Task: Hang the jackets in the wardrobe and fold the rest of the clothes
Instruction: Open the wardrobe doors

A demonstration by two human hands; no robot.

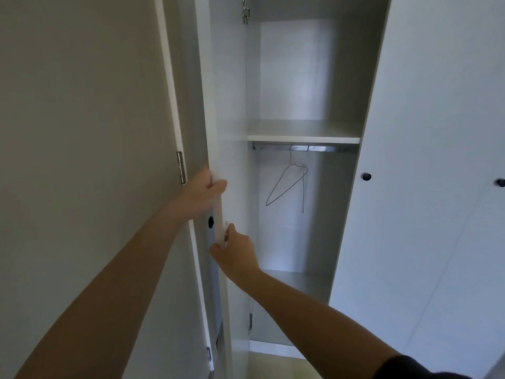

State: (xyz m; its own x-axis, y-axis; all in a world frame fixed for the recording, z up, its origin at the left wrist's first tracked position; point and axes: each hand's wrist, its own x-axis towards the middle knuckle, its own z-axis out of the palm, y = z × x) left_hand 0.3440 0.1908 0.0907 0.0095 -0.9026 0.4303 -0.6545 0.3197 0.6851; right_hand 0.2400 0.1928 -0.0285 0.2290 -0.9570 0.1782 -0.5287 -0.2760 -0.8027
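Observation:
A white wardrobe stands in front of me with its left door (218, 132) swung open edge-on. My left hand (203, 191) grips the door's edge, thumb on the inner face. Lower down, my right hand (236, 251) pinches the same edge just below the black knob (211, 222). Inside, a wire hanger (288, 184) hangs tilted from the metal rail (306, 148) under a shelf (303, 138). No jackets or other clothes are in view.
The wardrobe's right door (426, 187) is closed and carries a black knob (366, 176); another knob (500, 183) shows at the right edge. A room door (82, 132) with a hinge (181, 167) stands close on the left. The wardrobe's floor panel (297, 283) lies below.

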